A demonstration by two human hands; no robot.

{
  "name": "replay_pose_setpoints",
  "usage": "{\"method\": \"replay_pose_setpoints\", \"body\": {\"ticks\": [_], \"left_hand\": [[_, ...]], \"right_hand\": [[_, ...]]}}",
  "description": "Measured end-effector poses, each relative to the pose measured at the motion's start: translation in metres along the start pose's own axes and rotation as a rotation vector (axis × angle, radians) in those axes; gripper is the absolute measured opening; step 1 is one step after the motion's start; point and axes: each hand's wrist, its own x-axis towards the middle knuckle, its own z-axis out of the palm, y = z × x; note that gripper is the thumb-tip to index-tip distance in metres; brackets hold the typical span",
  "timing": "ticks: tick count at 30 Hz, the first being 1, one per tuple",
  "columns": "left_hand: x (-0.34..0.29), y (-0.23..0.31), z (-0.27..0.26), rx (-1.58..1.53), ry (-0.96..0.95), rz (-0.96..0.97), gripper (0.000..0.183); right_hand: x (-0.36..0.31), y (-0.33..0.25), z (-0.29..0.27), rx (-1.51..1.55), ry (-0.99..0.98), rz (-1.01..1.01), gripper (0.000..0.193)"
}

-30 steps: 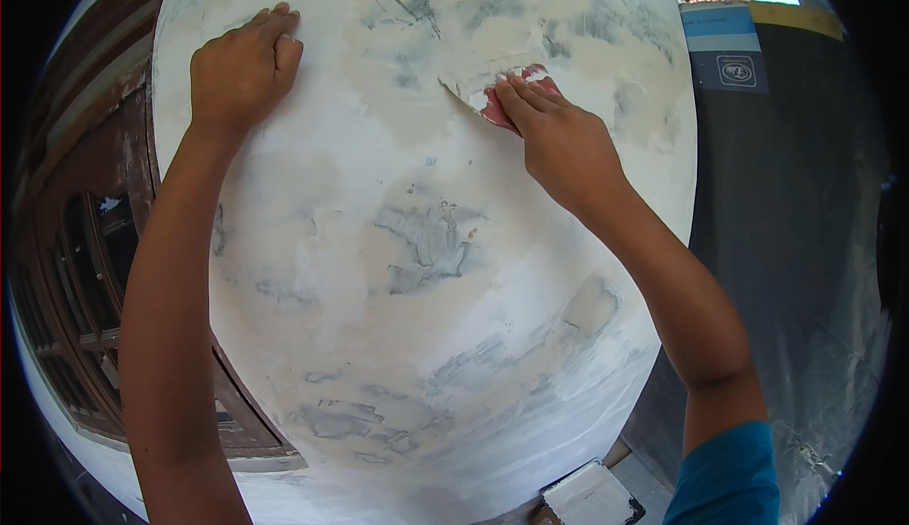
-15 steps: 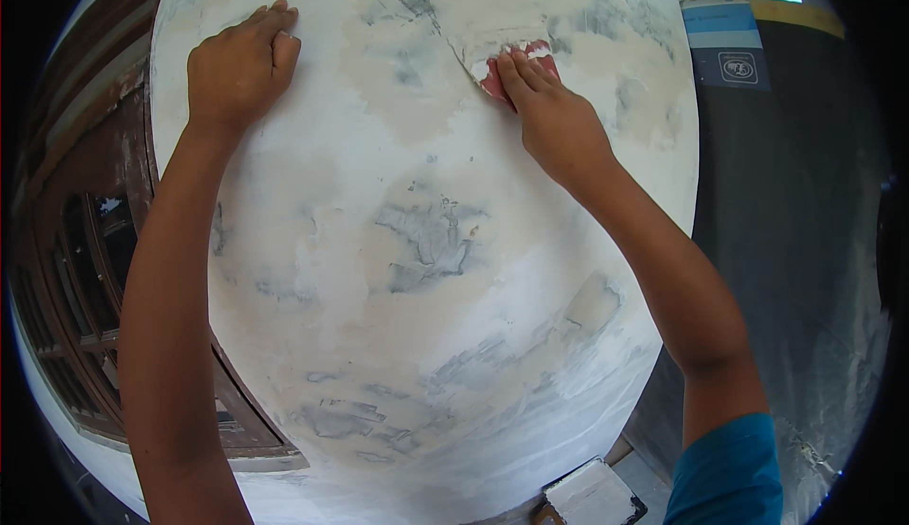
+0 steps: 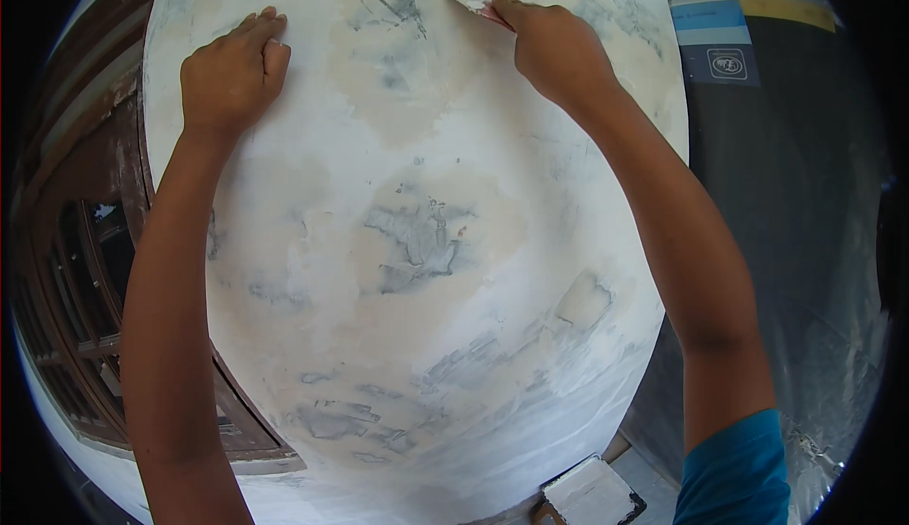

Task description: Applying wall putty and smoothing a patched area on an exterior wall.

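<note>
A white wall with beige patches and grey smears fills the middle of the view. My right hand grips a reddish putty scraper with white filler on it, high on the wall. The scraper is seen nearly edge-on, its thin corner pointing up and left, and my hand covers much of it. I cannot tell whether its blade touches the wall. My left hand is closed at the upper left, in front of the wall. Its curled fingers hide whatever it holds, if anything.
A brown wooden window frame with dark panes borders the wall at left. To the right hangs a dark sheet with a blue label. Below stands a white-topped, stained box-like object.
My right hand has moved up with the scraper, which has turned from showing its broad face to nearly edge-on. My left hand keeps its closed shape. The view has shifted slightly.
</note>
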Motion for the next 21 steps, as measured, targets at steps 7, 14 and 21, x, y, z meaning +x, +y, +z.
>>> {"method": "replay_pose_setpoints", "body": {"ticks": [7, 14, 21], "left_hand": [[-0.007, -0.011, 0.004, 0.029, 0.121, 0.091, 0.03], [-0.002, -0.007, 0.007, 0.008, 0.17, 0.107, 0.029], [-0.002, -0.01, 0.002, 0.009, 0.111, 0.08, 0.029]], "right_hand": [[-0.143, -0.064, -0.003, 0.148, -0.116, -0.049, 0.024], [-0.018, -0.018, -0.024, 0.049, 0.258, 0.033, 0.023], [0.016, -0.057, -0.002, 0.18, 0.112, -0.176, 0.025]]}}
